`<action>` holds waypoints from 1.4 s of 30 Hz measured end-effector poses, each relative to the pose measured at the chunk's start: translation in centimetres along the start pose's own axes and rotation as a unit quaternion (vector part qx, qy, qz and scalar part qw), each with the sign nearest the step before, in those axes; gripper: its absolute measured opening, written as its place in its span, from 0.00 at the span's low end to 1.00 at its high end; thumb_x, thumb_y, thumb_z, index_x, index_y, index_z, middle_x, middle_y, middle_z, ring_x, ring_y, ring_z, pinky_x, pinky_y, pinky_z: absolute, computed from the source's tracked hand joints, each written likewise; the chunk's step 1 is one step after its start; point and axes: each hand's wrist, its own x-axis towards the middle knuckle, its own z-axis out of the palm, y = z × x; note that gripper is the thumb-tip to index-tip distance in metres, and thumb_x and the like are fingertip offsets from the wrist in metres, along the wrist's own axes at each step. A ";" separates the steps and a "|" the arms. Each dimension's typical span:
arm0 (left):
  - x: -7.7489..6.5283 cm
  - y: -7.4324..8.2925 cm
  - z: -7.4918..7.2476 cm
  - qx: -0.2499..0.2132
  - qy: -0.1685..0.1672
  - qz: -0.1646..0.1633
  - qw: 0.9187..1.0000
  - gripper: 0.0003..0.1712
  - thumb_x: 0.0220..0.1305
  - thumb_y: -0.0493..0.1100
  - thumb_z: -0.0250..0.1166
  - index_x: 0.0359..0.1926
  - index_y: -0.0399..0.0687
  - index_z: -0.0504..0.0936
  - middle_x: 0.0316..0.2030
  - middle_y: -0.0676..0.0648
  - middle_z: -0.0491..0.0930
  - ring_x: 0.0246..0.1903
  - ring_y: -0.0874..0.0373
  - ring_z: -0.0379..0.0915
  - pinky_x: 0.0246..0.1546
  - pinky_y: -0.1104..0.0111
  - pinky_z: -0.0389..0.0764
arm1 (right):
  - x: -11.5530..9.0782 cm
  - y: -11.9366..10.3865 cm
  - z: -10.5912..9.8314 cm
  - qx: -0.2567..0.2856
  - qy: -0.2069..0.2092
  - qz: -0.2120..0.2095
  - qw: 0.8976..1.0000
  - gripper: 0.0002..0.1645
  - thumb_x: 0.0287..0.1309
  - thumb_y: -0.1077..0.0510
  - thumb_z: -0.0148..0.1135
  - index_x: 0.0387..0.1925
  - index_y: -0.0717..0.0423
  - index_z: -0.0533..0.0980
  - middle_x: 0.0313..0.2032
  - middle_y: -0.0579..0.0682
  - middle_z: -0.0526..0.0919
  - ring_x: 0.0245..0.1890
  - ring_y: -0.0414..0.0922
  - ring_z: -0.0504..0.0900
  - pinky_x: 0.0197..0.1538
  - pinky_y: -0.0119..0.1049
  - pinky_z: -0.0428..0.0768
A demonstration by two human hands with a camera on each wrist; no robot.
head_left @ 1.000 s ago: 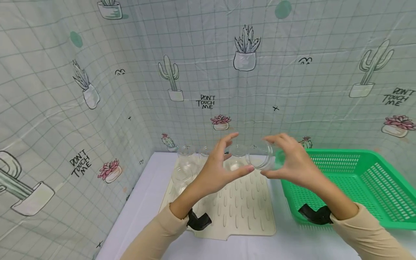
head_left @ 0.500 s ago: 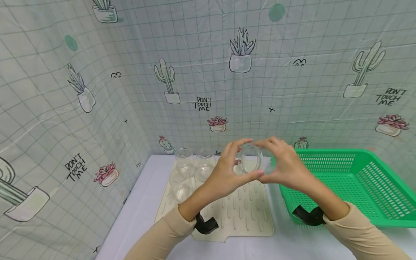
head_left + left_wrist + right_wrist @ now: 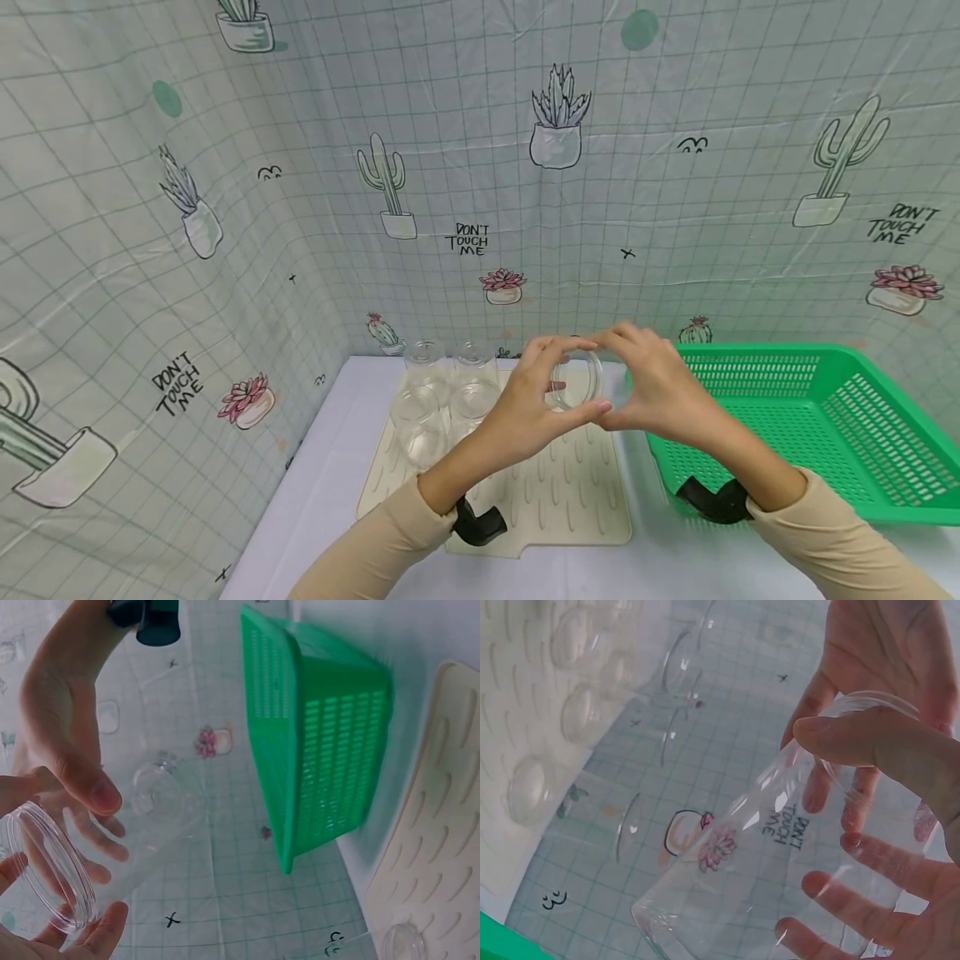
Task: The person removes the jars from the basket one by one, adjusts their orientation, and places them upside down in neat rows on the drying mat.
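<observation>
A clear jar [image 3: 742,877] is held sideways above the mat, its mouth toward the left hand. My right hand [image 3: 663,379] grips it near the mouth, thumb on one side and fingers spread round the other. My left hand [image 3: 532,400] pinches the jar's rim [image 3: 56,874] between thumb and fingers. The right wrist view shows the jar's base pointing to the lower left, with the left hand behind the mouth. Several similar clear jars [image 3: 423,442] stand to the left of the hands, partly covered by the left arm.
The jars stand on a cream ridged drying mat [image 3: 562,500] over a white tabletop [image 3: 315,467]. A green perforated basket [image 3: 787,433] sits to the right, beside the right forearm. Behind is a curtain [image 3: 480,150] printed with cacti.
The hands have come together and shifted slightly left and down, with the jar turned between them. The left hand's fingers have closed in round the jar's rim.
</observation>
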 end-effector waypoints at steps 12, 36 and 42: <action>0.1 -0.1 0.0 -0.013 -0.002 0.005 1.000 0.30 0.56 0.57 0.64 0.59 0.64 0.65 0.54 0.54 0.61 0.53 0.65 0.61 0.47 0.71 0.74 | -0.2 0.2 0.1 -0.002 0.008 -0.013 1.000 0.41 0.27 0.50 0.77 0.51 0.50 0.73 0.45 0.44 0.74 0.47 0.48 0.71 0.45 0.54 0.66; -0.6 2.1 -2.3 -0.082 0.020 -0.014 0.996 0.29 0.57 0.42 0.66 0.59 0.53 0.67 0.55 0.48 0.63 0.54 0.50 0.66 0.47 0.66 0.76 | -2.9 2.0 -0.4 0.281 0.093 0.152 0.943 0.50 0.43 0.59 0.73 0.65 0.39 0.57 0.59 0.48 0.67 0.59 0.47 0.64 0.53 0.29 0.66; -0.7 1.8 -2.6 -0.103 0.026 -0.030 0.994 0.29 0.57 0.43 0.66 0.59 0.54 0.66 0.55 0.51 0.63 0.54 0.54 0.66 0.49 0.62 0.75 | -3.4 1.8 1.2 0.473 0.137 0.173 0.853 0.43 0.55 0.69 0.60 0.68 0.47 0.52 0.63 0.58 0.60 0.61 0.52 0.59 0.52 0.26 0.70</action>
